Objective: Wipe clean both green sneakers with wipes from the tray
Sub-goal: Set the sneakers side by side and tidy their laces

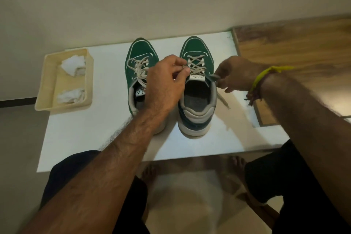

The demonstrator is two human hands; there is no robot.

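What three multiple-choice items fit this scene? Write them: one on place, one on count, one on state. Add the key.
1. Where is the tray relative to the sneakers?
A. To their left on the white table
B. Between them
C. On the floor

2. How many crumpled wipes lie in the tray?
A. None
B. Two
C. Five

3. What are the hands doing?
A. Both pinch laces of the right-side sneaker
B. Both rest flat on the table
C. Each holds a wipe

Key: 1 A, the tray sits left of the left-side sneaker. 2 B, one wipe at the far end, another at the near end. 3 A, the left hand pinches at the lacing and the right hand holds a lace end.
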